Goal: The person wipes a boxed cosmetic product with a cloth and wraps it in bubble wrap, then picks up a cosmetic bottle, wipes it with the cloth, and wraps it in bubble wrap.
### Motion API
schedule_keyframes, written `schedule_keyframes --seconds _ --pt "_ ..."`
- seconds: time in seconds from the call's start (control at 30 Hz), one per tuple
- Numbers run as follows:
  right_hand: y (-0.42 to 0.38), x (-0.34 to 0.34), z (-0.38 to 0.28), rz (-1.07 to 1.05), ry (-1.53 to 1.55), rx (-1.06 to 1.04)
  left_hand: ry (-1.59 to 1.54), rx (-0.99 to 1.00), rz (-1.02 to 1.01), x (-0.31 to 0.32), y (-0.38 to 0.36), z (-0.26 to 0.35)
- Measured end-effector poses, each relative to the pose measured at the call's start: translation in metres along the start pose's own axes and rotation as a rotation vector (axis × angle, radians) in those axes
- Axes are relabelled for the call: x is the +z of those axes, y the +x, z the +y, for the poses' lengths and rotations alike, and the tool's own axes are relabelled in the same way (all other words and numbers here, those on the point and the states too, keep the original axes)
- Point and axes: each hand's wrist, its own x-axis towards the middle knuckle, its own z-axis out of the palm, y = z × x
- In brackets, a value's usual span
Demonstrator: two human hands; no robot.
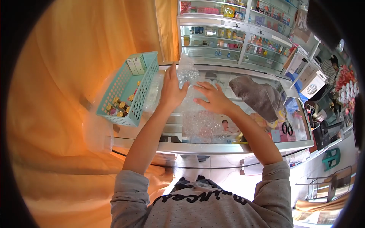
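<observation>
A sheet of clear bubble wrap (201, 123) lies on the glass counter (173, 145) in front of me. My left hand (173, 90) is at the left side of the wrap, thumb apart from the raised fingers. On the right, my right hand (213, 99) is over the wrap with its fingers spread. Neither hand shows anything gripped. Whether the fingertips press on the plastic is hard to tell. Left of my left hand sits a mint green basket (141, 99) holding white-and-green boxes (136, 64) and several gold-capped bottles (121, 105).
A grey towel (256, 97) and black-handled scissors (287, 129) lie on the counter's right part. Glass shelves (213, 38) with small goods stand behind. An orange curtain (57, 95) hangs at left. A white box (314, 84) is at right.
</observation>
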Motion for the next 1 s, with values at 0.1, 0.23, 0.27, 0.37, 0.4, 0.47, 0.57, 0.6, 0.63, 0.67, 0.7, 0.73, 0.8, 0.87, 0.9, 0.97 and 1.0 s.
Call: schedule_keyframes --seconds 0.1,0.23,0.27,0.37,0.4,0.47,0.57,0.6,0.63,0.67,0.7,0.73,0.8,0.87,0.9,0.97,1.0 --pt "0.003 0.002 0.01 0.015 0.031 0.092 -0.016 0.06 -0.008 -0.016 0.006 0.009" --pt "0.004 -0.002 0.014 0.152 0.015 0.043 0.007 0.032 -0.517 -0.013 -0.002 0.008" --pt "0.006 -0.005 0.013 0.24 0.057 -0.004 0.153 -0.051 -0.685 -0.013 -0.006 0.012" --pt "0.006 -0.022 0.002 0.259 0.149 -0.055 0.163 -0.034 -0.696 -0.012 -0.01 0.007" --pt "0.005 -0.026 0.0 0.196 0.195 -0.054 0.165 -0.028 -0.698 -0.011 -0.01 0.006" --pt "0.003 -0.014 0.006 0.18 0.138 -0.116 0.134 -0.004 -0.663 -0.008 -0.01 0.003" --pt "0.003 0.002 0.011 0.216 0.05 -0.154 0.116 0.043 -0.617 -0.011 -0.009 0.007" --pt "0.004 0.005 0.011 0.265 0.017 -0.13 0.125 0.065 -0.607 -0.013 -0.007 0.01" --pt "0.005 0.006 0.013 0.267 0.018 -0.13 0.127 0.067 -0.608 -0.014 -0.006 0.013" --pt "0.006 0.007 0.015 0.324 0.014 -0.144 0.123 0.068 -0.633 -0.015 -0.006 0.015" --pt "0.007 0.005 0.013 0.381 0.007 -0.158 0.118 0.07 -0.659 -0.015 -0.006 0.017" --pt "0.007 0.001 0.013 0.381 0.007 -0.154 0.116 0.071 -0.661 -0.015 -0.008 0.018" --pt "0.006 -0.013 0.012 0.313 0.173 -0.119 0.166 0.037 -0.689 -0.015 -0.012 0.018" --pt "0.003 -0.021 0.009 0.213 0.17 -0.123 0.118 0.056 -0.634 -0.006 -0.012 0.005" --pt "0.003 -0.022 0.009 0.123 0.165 -0.124 0.075 0.085 -0.579 -0.006 -0.011 0.002" --pt "0.002 -0.014 0.008 0.155 0.145 -0.147 0.055 0.086 -0.53 -0.003 -0.009 -0.001" --pt "0.002 -0.008 0.007 0.195 0.123 -0.156 0.03 0.099 -0.489 -0.002 -0.009 -0.001"
